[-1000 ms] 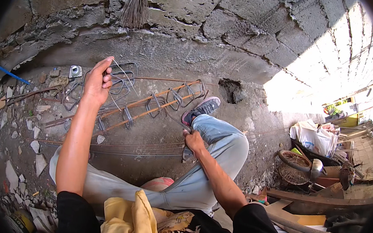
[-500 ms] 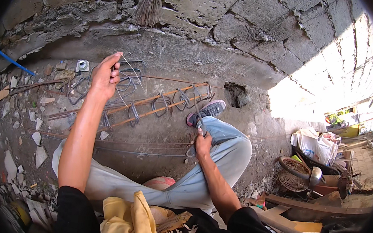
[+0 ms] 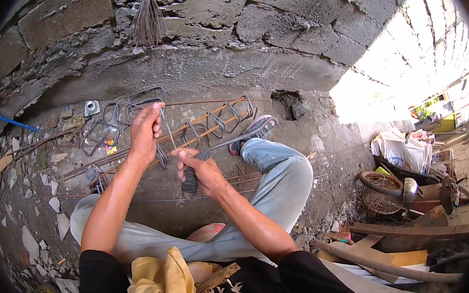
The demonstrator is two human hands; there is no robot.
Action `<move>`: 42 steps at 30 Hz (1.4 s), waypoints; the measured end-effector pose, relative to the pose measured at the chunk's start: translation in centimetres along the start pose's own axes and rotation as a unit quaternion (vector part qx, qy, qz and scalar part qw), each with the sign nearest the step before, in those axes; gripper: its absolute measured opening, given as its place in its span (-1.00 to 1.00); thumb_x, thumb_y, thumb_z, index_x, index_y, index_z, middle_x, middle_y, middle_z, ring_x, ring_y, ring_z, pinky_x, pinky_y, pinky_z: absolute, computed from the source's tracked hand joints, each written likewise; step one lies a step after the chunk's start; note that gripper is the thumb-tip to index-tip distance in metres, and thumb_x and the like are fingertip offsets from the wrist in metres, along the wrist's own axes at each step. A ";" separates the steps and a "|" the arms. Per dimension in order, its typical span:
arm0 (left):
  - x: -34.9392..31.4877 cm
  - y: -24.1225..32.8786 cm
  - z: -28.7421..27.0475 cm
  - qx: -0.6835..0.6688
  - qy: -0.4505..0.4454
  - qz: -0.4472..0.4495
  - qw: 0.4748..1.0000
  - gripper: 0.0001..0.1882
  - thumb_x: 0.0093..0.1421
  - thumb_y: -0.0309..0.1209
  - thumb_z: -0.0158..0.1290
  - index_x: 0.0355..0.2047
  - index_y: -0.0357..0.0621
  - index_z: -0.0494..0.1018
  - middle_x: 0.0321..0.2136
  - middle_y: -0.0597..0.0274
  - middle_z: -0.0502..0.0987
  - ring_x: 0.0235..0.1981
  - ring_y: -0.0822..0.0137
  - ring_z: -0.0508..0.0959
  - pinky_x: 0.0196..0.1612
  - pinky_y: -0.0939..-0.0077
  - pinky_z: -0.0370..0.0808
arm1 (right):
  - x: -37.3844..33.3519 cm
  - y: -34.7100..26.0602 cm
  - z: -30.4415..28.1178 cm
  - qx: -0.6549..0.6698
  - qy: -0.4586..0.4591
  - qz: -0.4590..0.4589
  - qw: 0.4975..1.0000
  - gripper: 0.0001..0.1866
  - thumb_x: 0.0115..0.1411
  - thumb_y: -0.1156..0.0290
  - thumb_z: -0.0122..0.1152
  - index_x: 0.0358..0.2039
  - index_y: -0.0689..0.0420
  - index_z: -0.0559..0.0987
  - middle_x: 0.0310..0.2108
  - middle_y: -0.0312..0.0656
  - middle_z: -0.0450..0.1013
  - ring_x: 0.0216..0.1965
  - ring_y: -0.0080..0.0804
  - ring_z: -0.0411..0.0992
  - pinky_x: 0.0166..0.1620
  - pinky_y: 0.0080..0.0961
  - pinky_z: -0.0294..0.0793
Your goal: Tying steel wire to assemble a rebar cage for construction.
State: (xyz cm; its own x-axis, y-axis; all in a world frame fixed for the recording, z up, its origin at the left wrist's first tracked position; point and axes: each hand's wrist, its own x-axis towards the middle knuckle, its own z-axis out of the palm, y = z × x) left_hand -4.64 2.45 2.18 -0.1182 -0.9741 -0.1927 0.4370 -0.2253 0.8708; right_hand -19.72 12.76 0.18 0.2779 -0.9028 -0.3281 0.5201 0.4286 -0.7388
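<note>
Left hand (image 3: 145, 130): raised beyond the left knee, fingers curled, fingertips pinching a thin wire (image 3: 168, 129).
Right hand (image 3: 201, 171): closed around a dark, thick handle (image 3: 189, 184); its thumb meets the wire's lower end, though whether it pinches it I cannot tell.
Wire: pale, slanting between both hands.
Steel frame (image 3: 214, 123): rusty bars through grey, squarish loops, lying beyond the hands.
Rod (image 3: 235, 140): slim, grey, pointing away rightward.
Ground (image 3: 328, 155): gritty, grey.
Wall (image 3: 202, 9): rough blocks, sunlit rightward.
</note>
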 end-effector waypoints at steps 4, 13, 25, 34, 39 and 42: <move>-2.3 -0.1 2.7 0.049 -0.026 0.025 0.998 -0.45 0.34 0.04 -0.18 -0.02 -0.19 0.44 -0.53 0.48 0.33 -0.44 0.62 0.35 -0.44 0.70 0.32 | 0.8 1.5 1.3 -0.067 0.039 0.022 0.997 -0.82 0.23 0.38 0.14 -0.31 0.25 0.54 -0.59 -0.32 0.36 -0.62 -0.54 0.33 -0.60 -0.57 0.30; -0.8 -0.7 1.5 0.327 -0.185 0.133 0.917 -0.60 0.33 -0.11 -0.08 -0.14 -0.24 0.45 -0.39 0.18 0.59 -0.42 0.45 0.47 -0.13 0.51 0.47 | 0.9 -1.7 -7.0 -0.416 0.217 -0.179 0.865 -0.76 0.17 0.29 0.19 -0.27 0.20 0.61 -0.50 -0.13 0.53 -0.39 -0.34 0.50 -0.28 -0.37 0.43; 4.8 -6.5 0.8 0.083 -0.348 -0.341 0.869 -0.63 0.35 -0.23 -0.13 -0.23 -0.34 0.48 -0.72 0.35 0.33 -0.60 0.46 0.37 -0.21 0.61 0.42 | -0.8 2.5 -8.8 -0.208 0.026 0.040 0.977 -0.84 0.19 0.43 0.15 -0.33 0.28 0.58 -0.50 -0.19 0.54 -0.52 -0.50 0.45 -0.44 -0.55 0.40; 19.1 -24.4 1.4 0.571 -0.056 -0.127 0.809 -0.48 0.25 0.08 -0.11 -0.13 -0.13 0.49 -0.48 0.21 0.58 -0.41 0.41 0.53 -0.21 0.29 0.42 | 1.8 3.5 -11.6 0.069 0.328 0.056 0.940 -0.85 0.25 0.38 0.09 -0.25 0.18 0.53 -0.43 -0.28 0.50 -0.52 -0.57 0.38 -0.52 -0.59 0.32; 16.2 -24.6 8.6 0.401 -0.081 -0.349 0.843 -0.53 0.16 0.11 0.00 -0.25 -0.04 0.46 -0.53 0.16 0.59 -0.71 0.49 0.42 -0.57 0.46 0.37 | 1.3 2.8 -13.5 0.032 0.366 0.035 0.930 -0.84 0.25 0.38 0.08 -0.28 0.18 0.55 -0.47 -0.29 0.49 -0.54 -0.59 0.35 -0.51 -0.60 0.31; 17.2 -24.5 7.1 0.350 -0.110 -0.357 0.859 -0.52 0.17 0.04 0.01 -0.14 -0.10 0.48 -0.57 0.26 0.55 -0.65 0.51 0.45 -0.66 0.55 0.27 | 1.8 3.1 -13.1 0.020 0.365 0.045 0.930 -0.84 0.25 0.39 0.08 -0.29 0.19 0.55 -0.48 -0.29 0.49 -0.53 -0.59 0.35 -0.51 -0.61 0.31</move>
State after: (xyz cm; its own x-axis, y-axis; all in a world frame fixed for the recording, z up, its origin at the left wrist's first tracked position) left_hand -23.71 -8.62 -19.21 -0.3332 -0.5476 -0.7676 -0.4504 -0.6227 0.6398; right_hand -28.19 12.00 -10.36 -0.2936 -0.6400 -0.7101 0.5555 0.4904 -0.6715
